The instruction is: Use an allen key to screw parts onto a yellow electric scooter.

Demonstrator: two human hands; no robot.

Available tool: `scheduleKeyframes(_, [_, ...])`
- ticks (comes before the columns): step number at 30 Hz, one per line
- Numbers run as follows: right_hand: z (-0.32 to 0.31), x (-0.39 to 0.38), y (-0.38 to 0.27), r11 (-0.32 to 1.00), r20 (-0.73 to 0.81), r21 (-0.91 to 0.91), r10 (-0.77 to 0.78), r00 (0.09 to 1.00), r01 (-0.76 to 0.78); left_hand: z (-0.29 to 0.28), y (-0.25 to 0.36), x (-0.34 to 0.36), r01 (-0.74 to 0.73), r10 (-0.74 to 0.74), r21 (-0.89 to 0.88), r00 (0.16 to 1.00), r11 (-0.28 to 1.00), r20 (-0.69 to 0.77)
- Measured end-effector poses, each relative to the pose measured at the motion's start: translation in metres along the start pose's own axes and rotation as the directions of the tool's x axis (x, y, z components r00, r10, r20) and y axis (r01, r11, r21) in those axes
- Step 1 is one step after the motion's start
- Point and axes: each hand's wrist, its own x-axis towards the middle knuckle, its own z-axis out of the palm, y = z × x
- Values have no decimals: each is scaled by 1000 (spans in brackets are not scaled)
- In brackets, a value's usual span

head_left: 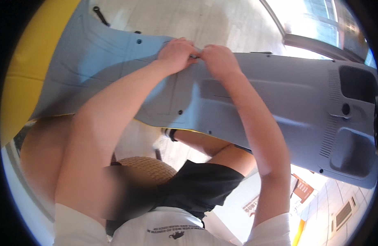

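Observation:
A long grey plastic scooter panel stretches across in front of me, joined at the left to yellow bodywork. At its far edge, near the middle, my left hand and my right hand come together. The fingers of both are bent and pinched close to each other. A small dark bit shows between the fingertips, too small to name. Dark round fasteners sit in the panel, one left of my left hand and another by the near edge.
Two open storage pockets, one far and one near, are at the panel's right end. A black lever sticks out beyond the panel at far left. Below me are a woven seat and my legs. Glass stands at far right.

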Motion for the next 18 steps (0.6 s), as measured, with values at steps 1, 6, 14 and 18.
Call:
scheduleKeyframes(1, [1, -2, 0, 1000, 9, -20, 12, 1000, -12, 2, -1, -1, -13, 12, -18, 1000, 1000, -12])
scheduleKeyframes(6, [11, -5, -4, 783, -102, 366, 571, 815, -503, 3, 4, 5, 72, -72, 6, 996, 997, 60])
scheduleKeyframes(14, [5, -10, -6, 927, -68, 265, 291, 954, -264, 4, 6, 8, 118, -118, 6, 992, 993, 43])
scheduleKeyframes(18, [5, -7, -13, 768, -20, 487, 485, 875, -415, 4, 9, 8, 128, -129, 24, 992, 991, 20])
